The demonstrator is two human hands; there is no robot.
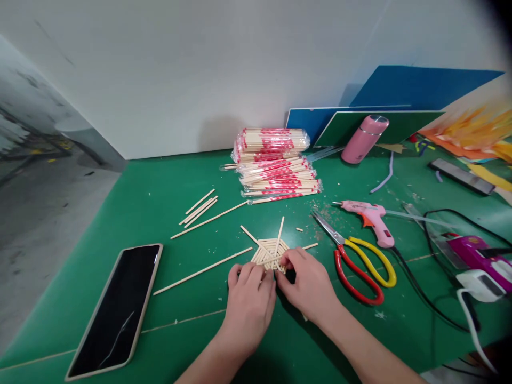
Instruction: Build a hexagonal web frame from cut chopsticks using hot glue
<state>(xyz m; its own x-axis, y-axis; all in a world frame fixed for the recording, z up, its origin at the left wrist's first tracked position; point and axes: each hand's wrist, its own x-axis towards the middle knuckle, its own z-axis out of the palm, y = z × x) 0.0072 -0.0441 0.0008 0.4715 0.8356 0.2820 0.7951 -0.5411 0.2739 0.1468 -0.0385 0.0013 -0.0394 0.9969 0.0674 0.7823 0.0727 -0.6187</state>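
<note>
A small flat piece made of glued wooden sticks (271, 249) lies on the green table (160, 186), with a few stick ends poking out of it. My left hand (248, 298) rests at its near edge, fingers curled down against the sticks. My right hand (308, 280) sits beside it on the right, fingertips pinched on the near edge of the same piece. Both hands touch each other over it. A long loose stick (202, 271) lies just left of my left hand.
A phone (116, 309) lies at the near left. Scissors (356, 258) and a pink glue gun (370, 218) lie right of my hands, with cables and a purple device (478, 256) further right. Packs of sticks (276, 165), a pink bottle (364, 138) and coloured boards stand at the back.
</note>
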